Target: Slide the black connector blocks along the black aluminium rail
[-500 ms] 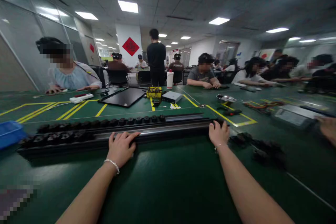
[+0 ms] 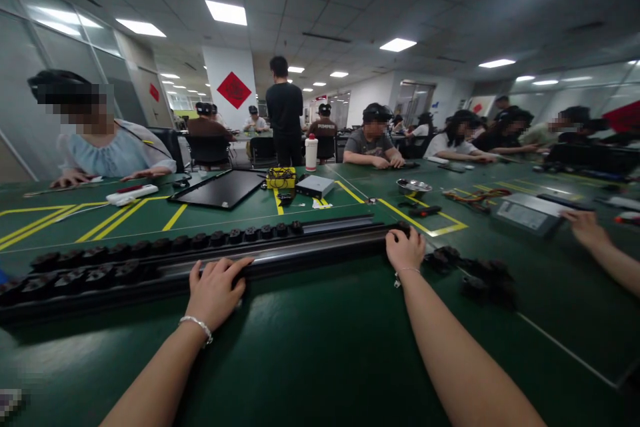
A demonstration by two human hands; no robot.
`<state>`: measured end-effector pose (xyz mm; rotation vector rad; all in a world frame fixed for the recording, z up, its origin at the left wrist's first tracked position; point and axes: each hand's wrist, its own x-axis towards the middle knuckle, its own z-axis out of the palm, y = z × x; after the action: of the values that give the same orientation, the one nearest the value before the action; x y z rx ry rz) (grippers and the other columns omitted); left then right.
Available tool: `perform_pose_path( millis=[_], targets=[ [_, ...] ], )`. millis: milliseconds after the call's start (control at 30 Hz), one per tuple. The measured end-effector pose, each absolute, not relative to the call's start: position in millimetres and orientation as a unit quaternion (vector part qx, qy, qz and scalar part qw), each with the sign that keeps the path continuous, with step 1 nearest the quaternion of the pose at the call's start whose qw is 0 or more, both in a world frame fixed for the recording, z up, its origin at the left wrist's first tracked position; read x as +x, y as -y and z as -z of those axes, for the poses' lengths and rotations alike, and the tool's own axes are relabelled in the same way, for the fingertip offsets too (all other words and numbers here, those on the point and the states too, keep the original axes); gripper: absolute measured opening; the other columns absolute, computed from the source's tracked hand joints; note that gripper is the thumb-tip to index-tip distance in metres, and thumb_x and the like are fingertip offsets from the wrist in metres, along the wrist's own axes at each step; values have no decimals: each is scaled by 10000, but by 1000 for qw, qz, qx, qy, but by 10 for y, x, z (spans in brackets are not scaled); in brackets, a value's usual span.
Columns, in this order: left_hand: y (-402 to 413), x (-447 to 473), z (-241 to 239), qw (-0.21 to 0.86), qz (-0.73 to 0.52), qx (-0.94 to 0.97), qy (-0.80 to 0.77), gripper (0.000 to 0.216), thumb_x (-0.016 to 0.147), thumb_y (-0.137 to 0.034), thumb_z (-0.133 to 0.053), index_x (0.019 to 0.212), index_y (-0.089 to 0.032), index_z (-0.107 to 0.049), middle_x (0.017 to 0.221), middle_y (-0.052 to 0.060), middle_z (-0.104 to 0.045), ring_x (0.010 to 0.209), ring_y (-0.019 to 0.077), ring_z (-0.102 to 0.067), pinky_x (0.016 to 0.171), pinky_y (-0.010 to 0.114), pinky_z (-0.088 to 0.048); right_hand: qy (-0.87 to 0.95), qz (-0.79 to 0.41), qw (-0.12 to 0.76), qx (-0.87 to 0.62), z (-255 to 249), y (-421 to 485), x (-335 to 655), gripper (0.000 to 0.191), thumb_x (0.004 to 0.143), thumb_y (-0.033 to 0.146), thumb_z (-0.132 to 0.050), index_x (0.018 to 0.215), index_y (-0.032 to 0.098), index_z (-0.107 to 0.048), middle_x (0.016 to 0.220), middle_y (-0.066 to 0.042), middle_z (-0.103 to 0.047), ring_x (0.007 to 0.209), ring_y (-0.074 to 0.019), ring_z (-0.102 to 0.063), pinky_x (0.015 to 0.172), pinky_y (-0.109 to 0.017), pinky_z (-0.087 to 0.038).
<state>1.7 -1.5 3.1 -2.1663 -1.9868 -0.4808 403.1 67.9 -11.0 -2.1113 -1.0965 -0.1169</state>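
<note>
While your two hands are at the long, shiny black bar [image 2: 315, 250] in the middle of the frame, it would help to press down lightly and evenly, so the bar lies flat and does not roll or slide. It lies on the green tabletop [image 2: 320, 353], reaching from the left edge of the frame to just right of the middle. A good way is to mind both ends at once: the left end carries a row of chunky, round black plastic pieces [image 2: 103, 275], and a hard push there might tip them or knock the second, thin black bar [image 2: 340, 222] just behind. Soft fingers should be enough, and the right end may need the most care, since your fingers cover it.

Your left hand [image 2: 216, 290] is loosely spread, left of the middle of the frame. Its fingers rest over the near edge of the bar, with the pointing finger stretched out along it; it does not look like a tight grip. Your right hand [image 2: 406, 251] is narrower, with bent fingers and a small gap by the thumb, touching the bar's right end. I cannot tell if it pinches anything. Some dark, lumpy black pieces [image 2: 485, 278] lie near it, toward the right.
</note>
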Motion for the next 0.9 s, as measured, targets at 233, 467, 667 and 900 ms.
perform_pose_path(
  millis=[233, 467, 667, 900],
  targets=[
    [-1, 1, -16, 87, 151, -731, 660, 422, 803, -330, -371, 1194, -369, -525, 1019, 6, -611, 1021, 231, -507, 1026, 516, -130, 442, 14, 334, -833, 55, -676, 4134, 422, 868, 438, -302, 1082, 303, -639, 1378, -54, -365, 1298, -314, -208, 1026, -502, -212],
    [17, 23, -46, 93, 146, -729, 662, 424, 803, -326, -367, 1193, -364, -529, 1021, 10, -615, 1024, 230, -510, 1023, 506, -149, 439, 18, 341, -831, 89, -723, 4169, 446, 873, 423, -279, 1112, 284, -628, 1368, -75, -365, 1280, -305, -243, 1019, -485, -228],
    [18, 27, -38, 99, 152, -729, 660, 422, 799, -325, -371, 1183, -374, -537, 988, 7, -622, 1003, 228, -516, 1025, 504, -148, 454, 36, 341, -822, 103, -738, 4190, 428, 870, 385, -302, 1091, 249, -642, 1333, -95, -389, 1256, -274, -284, 1033, -436, -222],
    [5, 23, -33, 96, 149, -730, 660, 422, 799, -331, -370, 1186, -371, -535, 989, 6, -621, 992, 227, -518, 1026, 509, -145, 470, 38, 336, -815, 118, -751, 4304, 416, 861, 381, -320, 1042, 244, -668, 1308, -99, -399, 1230, -284, -309, 1022, -419, -245]
  ],
)
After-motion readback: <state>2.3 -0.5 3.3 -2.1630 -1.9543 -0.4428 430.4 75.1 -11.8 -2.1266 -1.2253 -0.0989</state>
